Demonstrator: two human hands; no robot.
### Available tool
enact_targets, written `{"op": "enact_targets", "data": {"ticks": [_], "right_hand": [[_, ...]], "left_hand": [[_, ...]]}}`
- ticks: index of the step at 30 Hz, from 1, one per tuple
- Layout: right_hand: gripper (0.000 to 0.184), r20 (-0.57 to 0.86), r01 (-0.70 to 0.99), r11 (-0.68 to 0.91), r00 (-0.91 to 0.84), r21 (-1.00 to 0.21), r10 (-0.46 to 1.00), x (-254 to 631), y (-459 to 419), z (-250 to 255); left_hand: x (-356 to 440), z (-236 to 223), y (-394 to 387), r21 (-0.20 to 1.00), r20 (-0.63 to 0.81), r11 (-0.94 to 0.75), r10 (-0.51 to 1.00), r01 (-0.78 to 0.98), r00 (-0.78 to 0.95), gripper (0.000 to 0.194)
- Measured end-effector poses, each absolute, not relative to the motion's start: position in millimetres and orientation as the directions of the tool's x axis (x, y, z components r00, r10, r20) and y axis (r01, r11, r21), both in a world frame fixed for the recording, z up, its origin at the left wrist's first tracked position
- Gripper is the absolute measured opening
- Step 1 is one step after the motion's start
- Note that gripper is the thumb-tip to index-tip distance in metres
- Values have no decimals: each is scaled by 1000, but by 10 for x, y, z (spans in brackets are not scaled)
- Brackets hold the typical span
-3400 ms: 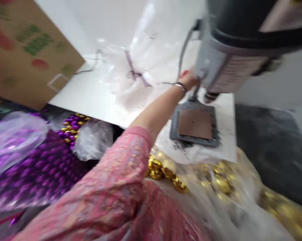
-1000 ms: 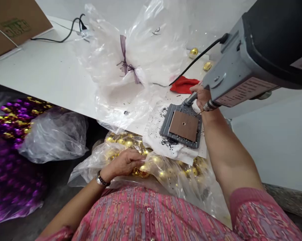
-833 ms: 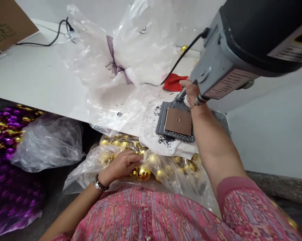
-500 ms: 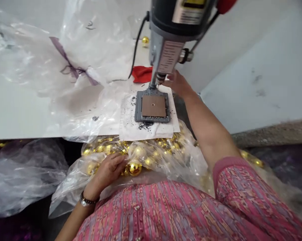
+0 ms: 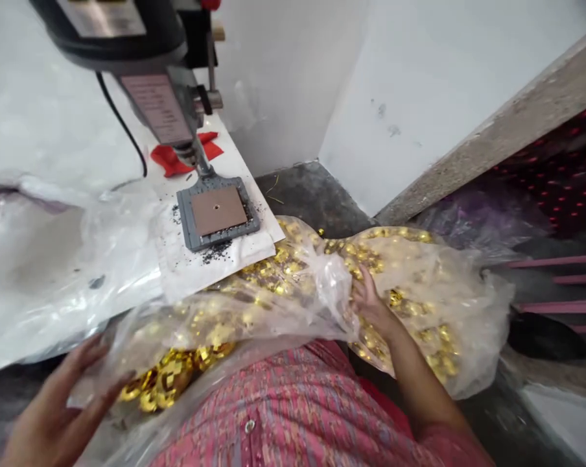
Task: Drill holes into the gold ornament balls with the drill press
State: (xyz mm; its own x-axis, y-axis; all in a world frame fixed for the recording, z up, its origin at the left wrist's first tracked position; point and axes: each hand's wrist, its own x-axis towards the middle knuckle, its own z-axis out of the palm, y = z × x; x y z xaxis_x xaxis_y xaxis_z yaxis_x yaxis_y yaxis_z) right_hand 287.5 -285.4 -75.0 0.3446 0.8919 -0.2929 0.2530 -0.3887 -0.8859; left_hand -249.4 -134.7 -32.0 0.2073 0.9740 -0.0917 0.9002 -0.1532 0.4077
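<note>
White walls and a dark floor surround a white bench, where a drill stands on a pale cloth. Just in front of the bench, a clear plastic bag of gold balls stretches across the person's front, its long axis running from lower left to upper right. The left hand is nearer the exposed balls, which lie just right of its fingertips; its grip is spread apart. The right hand is well apart from them, at the bunched plastic; whether its grip closes on that cannot be told. The drill's pink label carries lines of print, too blurred to read; no brand is legible.
</note>
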Motion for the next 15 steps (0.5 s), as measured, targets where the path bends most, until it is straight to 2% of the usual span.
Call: {"op": "enact_targets", "data": {"ticks": [2, 3, 5, 7, 9, 11, 13, 15], "right_hand": [[133, -240, 270, -326, 306, -906, 921, 2548, -2627, -836], [128, -220, 294, -296, 267, -909, 938, 2372, -2490, -864], [91, -192, 336, -223, 124, -915, 974, 2023, -2231, -896], [67, -168, 385, -138, -43, -912, 985, 1727, -2031, -920], [52, -173, 430, -95, -146, -898, 974, 1528, -1891, -951], [46, -202, 484, -94, -175, -870, 964, 1425, -1771, -996], [45, -239, 535, -105, -187, -838, 953, 1380, -1628, -1044], [47, -266, 560, -94, -235, -823, 935, 1363, -1465, -1070]], "left_hand": [[-2300, -362, -1235, 465, -47, -217, 962, 858, 269, 70], [-2156, -389, -1188, 489, 3, -313, 934, 814, 357, 59], [-1830, -428, -1140, 487, 142, -539, 825, 687, 547, 27], [-1531, -431, -1144, 426, 276, -684, 722, 592, 635, 12], [-1311, -390, -1140, 352, 349, -744, 667, 568, 658, 10], [-1160, -307, -1070, 322, 340, -797, 601, 511, 723, 11], [-1035, -201, -921, 311, 299, -863, 486, 398, 821, 18], [-912, -108, -735, 250, 248, -929, 333, 272, 910, 24]]}}
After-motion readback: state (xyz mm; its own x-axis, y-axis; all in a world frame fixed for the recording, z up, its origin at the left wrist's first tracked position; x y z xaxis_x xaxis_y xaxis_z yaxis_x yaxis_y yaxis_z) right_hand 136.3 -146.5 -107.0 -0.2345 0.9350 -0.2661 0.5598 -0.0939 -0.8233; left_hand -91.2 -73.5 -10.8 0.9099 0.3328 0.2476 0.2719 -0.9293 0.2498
